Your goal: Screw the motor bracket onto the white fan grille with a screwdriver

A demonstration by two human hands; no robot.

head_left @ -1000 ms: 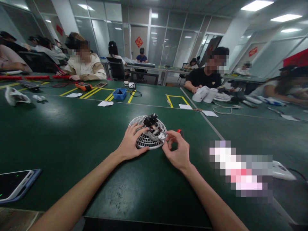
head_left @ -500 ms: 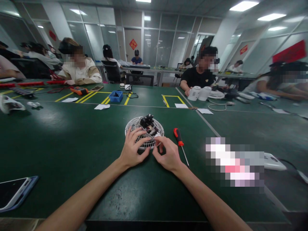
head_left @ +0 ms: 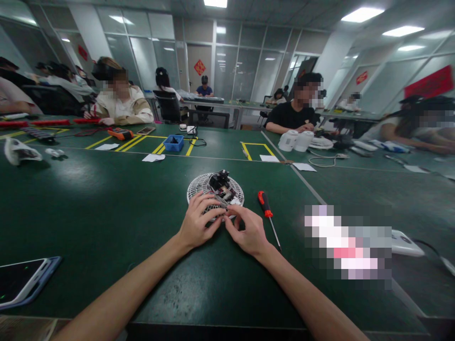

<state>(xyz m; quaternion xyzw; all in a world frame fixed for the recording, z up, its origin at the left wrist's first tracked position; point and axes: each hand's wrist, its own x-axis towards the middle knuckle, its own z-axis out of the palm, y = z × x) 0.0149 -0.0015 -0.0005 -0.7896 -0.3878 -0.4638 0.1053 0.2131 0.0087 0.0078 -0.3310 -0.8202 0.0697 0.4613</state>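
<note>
While both hands pinch it, round slatted white plastic grille [head_left: 202,185] lies flat.

White fan grille [head_left: 199,185], red-and-black-handled screwdriver [head_left: 265,204], dark green table [head_left: 106,199] with yellow lines

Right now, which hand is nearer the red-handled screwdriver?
Right. The right hand sits at the near edge of the fan grille, just left of the screwdriver but not touching it. The left hand rests on the grille, farther left.

Red-handled screwdriver [head_left: 266,208], phone [head_left: 21,284], blue tray [head_left: 174,143], green table [head_left: 88,199]
</note>
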